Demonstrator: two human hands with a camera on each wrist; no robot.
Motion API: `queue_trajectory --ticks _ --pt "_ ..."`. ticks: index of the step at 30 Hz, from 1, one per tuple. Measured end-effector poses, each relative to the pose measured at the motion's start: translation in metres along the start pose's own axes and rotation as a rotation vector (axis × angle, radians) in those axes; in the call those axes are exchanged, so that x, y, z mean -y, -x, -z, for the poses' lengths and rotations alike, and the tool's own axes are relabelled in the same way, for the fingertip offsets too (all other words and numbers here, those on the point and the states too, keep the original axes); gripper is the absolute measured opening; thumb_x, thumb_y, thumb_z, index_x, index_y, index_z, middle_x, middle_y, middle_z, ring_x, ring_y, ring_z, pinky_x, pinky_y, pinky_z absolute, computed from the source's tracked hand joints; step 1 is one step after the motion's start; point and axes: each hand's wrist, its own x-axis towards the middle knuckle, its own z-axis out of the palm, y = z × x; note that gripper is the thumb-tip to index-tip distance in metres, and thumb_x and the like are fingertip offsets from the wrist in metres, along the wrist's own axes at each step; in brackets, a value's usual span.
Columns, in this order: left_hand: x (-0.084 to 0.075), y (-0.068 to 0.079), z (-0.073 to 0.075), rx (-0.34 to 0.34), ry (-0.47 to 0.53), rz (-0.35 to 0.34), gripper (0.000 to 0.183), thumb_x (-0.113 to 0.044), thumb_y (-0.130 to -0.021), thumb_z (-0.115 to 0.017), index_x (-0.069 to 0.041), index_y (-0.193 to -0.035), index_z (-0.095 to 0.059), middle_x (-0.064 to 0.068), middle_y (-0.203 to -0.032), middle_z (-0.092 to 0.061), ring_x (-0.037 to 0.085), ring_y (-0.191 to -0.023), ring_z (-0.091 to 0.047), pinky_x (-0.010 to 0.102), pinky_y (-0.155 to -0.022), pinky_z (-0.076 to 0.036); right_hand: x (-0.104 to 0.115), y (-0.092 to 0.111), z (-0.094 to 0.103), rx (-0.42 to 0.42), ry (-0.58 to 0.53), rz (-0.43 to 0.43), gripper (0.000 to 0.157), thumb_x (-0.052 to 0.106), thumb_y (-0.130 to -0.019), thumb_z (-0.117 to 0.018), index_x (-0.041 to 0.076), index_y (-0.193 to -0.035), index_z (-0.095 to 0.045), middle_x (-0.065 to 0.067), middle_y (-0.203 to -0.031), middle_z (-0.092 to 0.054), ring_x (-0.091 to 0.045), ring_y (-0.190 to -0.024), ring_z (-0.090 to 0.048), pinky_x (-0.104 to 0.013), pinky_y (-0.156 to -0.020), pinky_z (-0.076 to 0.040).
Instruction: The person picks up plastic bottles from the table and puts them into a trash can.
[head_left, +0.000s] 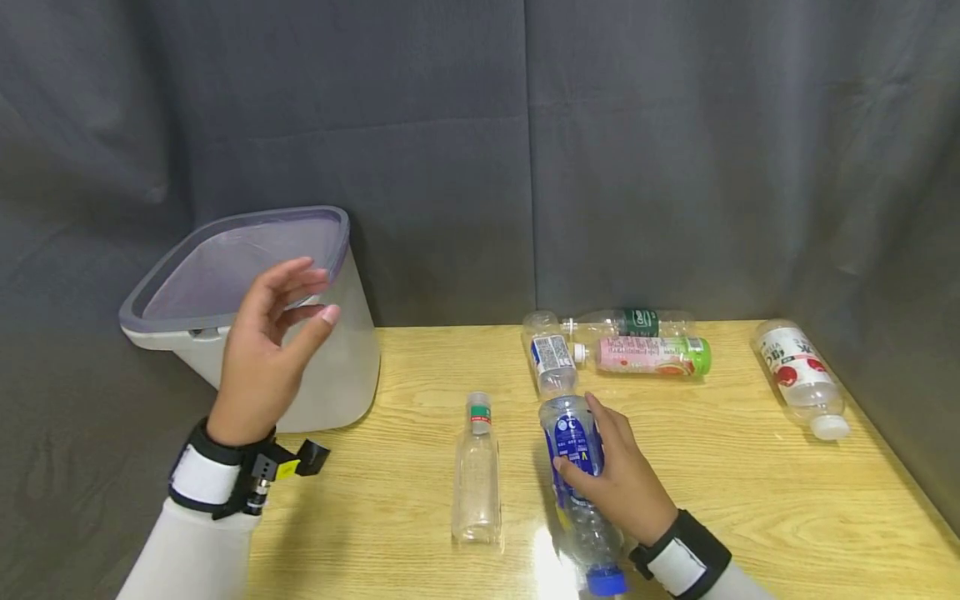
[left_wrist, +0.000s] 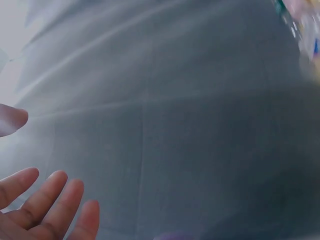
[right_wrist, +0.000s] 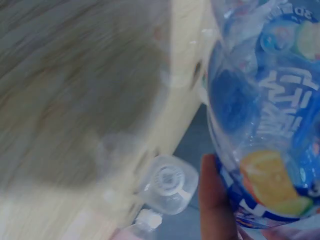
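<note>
My right hand (head_left: 626, 475) grips a clear plastic bottle with a blue label (head_left: 573, 446), its blue cap pointing toward me. In the right wrist view, the same bottle (right_wrist: 270, 125) fills the right side, with a finger against its lower edge. My left hand (head_left: 270, 350) is raised in front of the grey-white bin (head_left: 337, 367), fingers loosely bent and apart from the thumb, holding nothing. A clear bottle with a small green and red neck label (head_left: 476, 479) is on the table between the hands. Just beyond the gripped bottle lies a bottle with a white printed label (head_left: 551, 354).
A pink-labelled bottle with a green base (head_left: 652, 356) and a clear bottle with a dark green label (head_left: 641, 322) lie at the table's back edge. At the right lies a white-capped bottle with red fruit on its label (head_left: 801, 375). A dark grey curtain (head_left: 450, 167) hangs behind.
</note>
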Motion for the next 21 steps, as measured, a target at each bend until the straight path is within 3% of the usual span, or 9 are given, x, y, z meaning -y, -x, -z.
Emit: queue_trajectory --ticks 4,11,16,21 --pt "0.012 0.020 -0.029 0.045 0.102 0.023 0.052 -0.001 -0.088 -0.062 -0.005 -0.137 -0.045 0.012 -0.127 -0.055 0.024 -0.118 -0.052 0.024 -0.093 -0.046 0.011 0.002 -0.002 -0.022 -0.071 0.022 0.098 0.055 -0.079 -0.070 0.029 -0.154 -0.013 -0.014 -0.151 -0.026 -0.039 -0.117 -0.055 -0.054 -0.079 -0.055" --pt "0.041 0.057 -0.087 0.150 0.121 0.195 0.055 -0.015 -0.088 -0.068 -0.017 -0.137 -0.045 0.006 -0.129 -0.054 0.020 -0.118 -0.053 0.031 -0.094 -0.049 0.027 0.009 -0.004 -0.040 -0.176 0.097 0.096 0.049 -0.080 -0.072 0.036 -0.153 -0.012 -0.011 -0.150 -0.026 -0.039 -0.117 -0.054 -0.047 -0.078 -0.057" --pt "0.053 0.082 -0.128 0.282 0.161 0.371 0.058 -0.030 -0.089 -0.067 -0.027 -0.140 -0.040 -0.001 -0.132 -0.051 0.017 -0.121 -0.051 0.039 -0.097 -0.048 0.033 0.012 -0.006 -0.043 -0.187 0.147 0.094 0.046 -0.080 -0.072 0.038 -0.152 -0.012 -0.011 -0.149 -0.027 -0.038 -0.118 -0.054 -0.044 -0.077 -0.058" --pt "0.054 0.099 -0.155 0.464 0.282 0.562 0.067 -0.039 -0.090 -0.062 -0.031 -0.146 -0.027 0.001 -0.139 -0.045 0.020 -0.125 -0.049 0.043 -0.101 -0.045 0.036 0.019 -0.009 -0.058 -0.172 0.205 0.095 0.045 -0.081 -0.073 0.039 -0.152 -0.011 -0.009 -0.148 -0.028 -0.032 -0.114 -0.057 -0.039 -0.075 -0.058"
